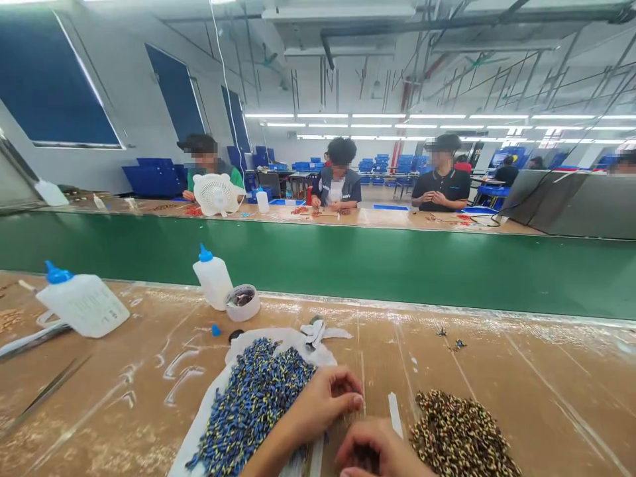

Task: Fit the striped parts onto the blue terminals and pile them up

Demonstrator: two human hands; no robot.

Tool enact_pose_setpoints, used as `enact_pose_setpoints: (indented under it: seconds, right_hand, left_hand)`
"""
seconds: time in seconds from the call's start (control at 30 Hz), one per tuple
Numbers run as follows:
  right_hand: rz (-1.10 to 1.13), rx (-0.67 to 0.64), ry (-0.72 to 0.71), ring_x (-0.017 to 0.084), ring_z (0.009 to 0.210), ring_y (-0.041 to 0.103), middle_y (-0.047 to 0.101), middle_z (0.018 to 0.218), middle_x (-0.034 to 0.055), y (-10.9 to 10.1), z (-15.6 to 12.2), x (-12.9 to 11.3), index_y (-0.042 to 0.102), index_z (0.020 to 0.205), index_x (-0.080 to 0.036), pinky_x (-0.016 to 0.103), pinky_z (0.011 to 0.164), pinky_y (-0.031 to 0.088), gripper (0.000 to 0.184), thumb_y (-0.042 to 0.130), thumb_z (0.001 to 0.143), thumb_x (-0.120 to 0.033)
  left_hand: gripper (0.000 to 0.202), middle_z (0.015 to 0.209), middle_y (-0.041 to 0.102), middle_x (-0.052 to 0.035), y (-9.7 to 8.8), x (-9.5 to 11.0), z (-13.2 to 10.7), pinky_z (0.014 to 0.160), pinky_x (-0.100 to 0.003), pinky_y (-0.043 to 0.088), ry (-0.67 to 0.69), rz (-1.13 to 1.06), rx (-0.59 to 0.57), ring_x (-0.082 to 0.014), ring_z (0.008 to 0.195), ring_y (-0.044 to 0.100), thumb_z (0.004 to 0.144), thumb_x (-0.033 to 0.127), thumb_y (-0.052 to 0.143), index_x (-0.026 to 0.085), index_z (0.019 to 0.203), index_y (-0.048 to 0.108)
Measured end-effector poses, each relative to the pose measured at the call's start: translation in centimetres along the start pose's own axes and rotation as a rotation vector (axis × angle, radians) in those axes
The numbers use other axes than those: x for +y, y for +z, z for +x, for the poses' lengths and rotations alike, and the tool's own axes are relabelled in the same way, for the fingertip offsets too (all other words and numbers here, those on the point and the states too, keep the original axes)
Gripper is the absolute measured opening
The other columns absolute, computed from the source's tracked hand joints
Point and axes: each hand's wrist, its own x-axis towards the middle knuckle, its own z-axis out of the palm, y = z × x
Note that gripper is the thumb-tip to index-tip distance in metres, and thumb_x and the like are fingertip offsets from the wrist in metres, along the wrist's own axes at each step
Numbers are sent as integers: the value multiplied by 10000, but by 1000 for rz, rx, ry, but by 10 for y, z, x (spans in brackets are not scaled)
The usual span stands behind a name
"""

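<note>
My left hand (325, 401) rests at the right edge of a heap of small blue and yellow wound parts (248, 404) lying on a white plastic sheet (278, 341). Its fingers are curled together in a pinch; what they hold is too small to make out. My right hand (375, 454) sits low at the frame's bottom edge, fingers curled inward over something dark. A pile of brown and cream wound parts (460, 434) lies just right of it. A thin white strip (395, 414) lies between the hands and that pile.
A squeeze bottle with a blue cap (212, 278) and a small white cup (243, 303) stand behind the heap. A larger bottle (82, 301) lies at left. A green conveyor belt (348, 262) runs across; three people work at the far bench beside a white fan (216, 194).
</note>
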Motion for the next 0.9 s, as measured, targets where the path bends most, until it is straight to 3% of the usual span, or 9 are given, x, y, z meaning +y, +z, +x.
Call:
enact_pose_setpoints:
  seconds: [0.13, 0.27, 0.4, 0.53, 0.73, 0.9]
  right_hand:
    - [-23, -31, -60, 139, 609, 542, 645, 670, 29, 7, 9, 10, 744, 771, -181, 224, 547, 391, 497, 625, 741, -663]
    - [-37, 50, -72, 152, 670, 553, 665, 716, 42, 5, 0, 2, 750, 777, -175, 229, 599, 396, 390, 647, 785, -551]
    - [8, 31, -61, 133, 622, 518, 639, 686, 33, 1, -6, -7, 744, 766, -152, 212, 545, 357, 332, 682, 769, -478]
    - [49, 27, -48, 118, 597, 478, 598, 655, 14, -2, -5, -4, 731, 757, -149, 213, 533, 322, 359, 691, 757, -505]
    - [161, -33, 0, 108, 585, 428, 547, 656, 0, -1, 1, 11, 661, 665, -159, 222, 530, 302, 533, 661, 690, -691]
    - [244, -2, 2, 122, 637, 446, 555, 674, 4, -3, -4, 5, 649, 690, -150, 236, 586, 322, 452, 693, 732, -598]
  left_hand:
    - [151, 694, 610, 2, 2, -3, 0, 600, -218, 346, -20, -24, 21, -115, 651, 503, 719, 231, 700, 115, 812, 671]
    - [145, 687, 594, 7, 5, 2, -3, 603, -220, 344, -20, 6, 23, -112, 648, 483, 710, 207, 692, 111, 819, 682]
    - [147, 671, 577, 11, 6, 6, -4, 601, -223, 341, -13, 5, 33, -109, 636, 467, 718, 218, 687, 106, 813, 681]
    - [148, 690, 586, 6, 5, 4, -4, 606, -223, 340, 2, 18, 28, -112, 649, 472, 730, 233, 685, 112, 816, 681]
    - [159, 691, 591, 1, 4, 2, -4, 598, -220, 336, -22, 41, 37, -114, 653, 474, 728, 252, 693, 111, 800, 682]
    - [154, 696, 594, 2, 4, 4, -3, 615, -224, 347, -29, 36, 31, -118, 667, 483, 734, 253, 688, 117, 805, 680]
